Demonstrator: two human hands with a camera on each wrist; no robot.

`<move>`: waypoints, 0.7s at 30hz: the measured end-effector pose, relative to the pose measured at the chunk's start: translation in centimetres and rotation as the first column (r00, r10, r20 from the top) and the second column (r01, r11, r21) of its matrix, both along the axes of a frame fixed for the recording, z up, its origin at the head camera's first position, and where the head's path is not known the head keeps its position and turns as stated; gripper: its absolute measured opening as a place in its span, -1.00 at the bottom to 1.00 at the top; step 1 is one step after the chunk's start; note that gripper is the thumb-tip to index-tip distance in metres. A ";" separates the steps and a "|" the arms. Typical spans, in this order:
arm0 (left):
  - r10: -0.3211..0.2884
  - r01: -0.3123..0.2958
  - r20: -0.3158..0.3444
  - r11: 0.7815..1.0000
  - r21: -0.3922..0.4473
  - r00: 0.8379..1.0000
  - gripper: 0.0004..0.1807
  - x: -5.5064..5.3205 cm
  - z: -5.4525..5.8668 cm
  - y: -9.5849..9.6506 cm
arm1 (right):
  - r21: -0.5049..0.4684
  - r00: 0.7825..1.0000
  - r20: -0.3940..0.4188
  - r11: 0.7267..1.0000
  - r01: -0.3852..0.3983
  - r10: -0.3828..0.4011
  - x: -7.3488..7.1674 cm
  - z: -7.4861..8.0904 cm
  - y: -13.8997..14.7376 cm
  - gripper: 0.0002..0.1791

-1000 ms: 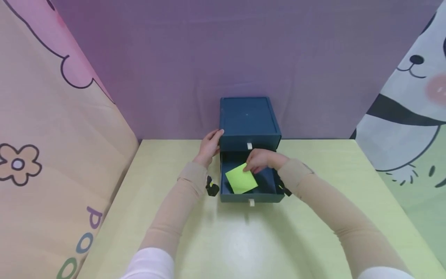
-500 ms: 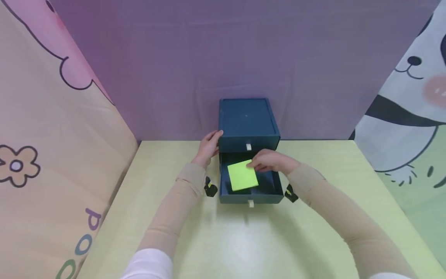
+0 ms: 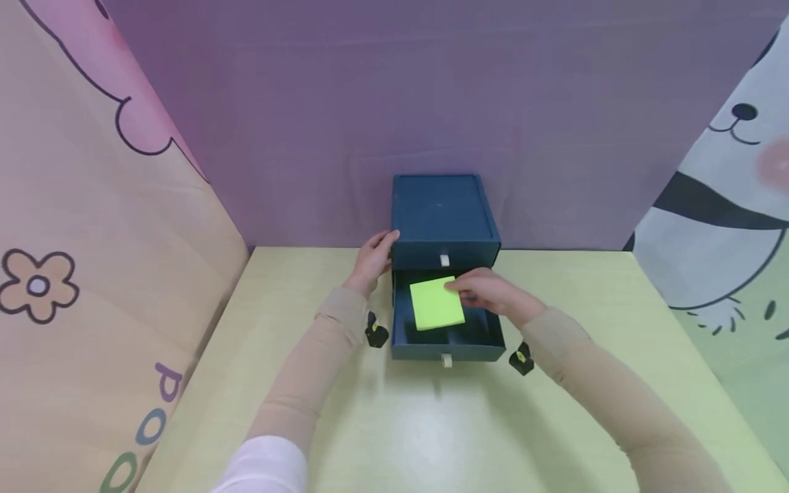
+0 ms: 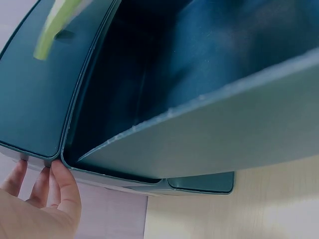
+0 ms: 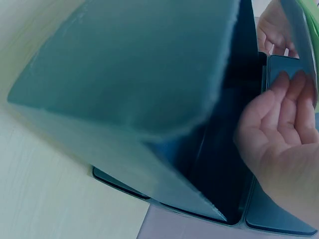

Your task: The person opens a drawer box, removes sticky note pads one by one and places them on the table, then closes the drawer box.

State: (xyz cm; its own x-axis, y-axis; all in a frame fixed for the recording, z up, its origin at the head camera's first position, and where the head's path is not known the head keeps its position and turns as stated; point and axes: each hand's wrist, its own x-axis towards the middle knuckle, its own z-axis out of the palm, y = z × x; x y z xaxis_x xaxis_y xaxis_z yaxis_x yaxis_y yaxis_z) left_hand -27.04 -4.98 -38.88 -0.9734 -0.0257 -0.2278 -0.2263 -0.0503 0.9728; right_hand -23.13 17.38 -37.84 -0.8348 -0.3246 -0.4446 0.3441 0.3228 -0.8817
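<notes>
A dark blue two-drawer box [image 3: 440,205] stands against the back wall. Its upper drawer [image 3: 419,256] is closed, and its lower drawer [image 3: 419,352] is pulled far out. My right hand [image 3: 493,293] pinches a yellow-green sticky note pad [image 3: 436,307] by its upper right corner, above the lower drawer. In the left wrist view, the pad [image 4: 55,30] appears edge-on before the upper drawer's front. My left hand [image 3: 372,259] touches the box's left side, its fingertips [image 4: 62,172] pressed against the side wall near the front edge.
The box sits at the back of a pale wooden table [image 3: 425,424]. A purple cloth [image 3: 308,123] hangs behind it, with printed cloths at both sides. Black wrist pieces [image 3: 521,358] hang beside the drawer.
My right hand has drawn back slightly to the right, lifting the sticky note pad higher and turning it squarer to the head view. The left hand stays on the box's side.
</notes>
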 end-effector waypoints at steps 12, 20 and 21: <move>-0.009 0.009 -0.004 1.000 -0.005 1.000 -0.35 0.1 -0.3 -0.1 | -0.079 0.998 -0.043 0.996 0.038 -0.042 0.6 -0.3 0.9 -0.65; -0.018 0.018 -0.009 1.000 0.000 1.000 -0.36 0.0 -0.1 -0.1 | -0.114 0.998 -0.056 0.993 0.030 -0.037 1.0 0.1 1.6 -0.67; -0.020 0.020 -0.012 1.000 -0.001 1.000 -0.35 0.0 -0.1 -0.1 | -0.123 0.998 -0.056 0.992 0.030 -0.037 1.0 0.1 1.7 -0.67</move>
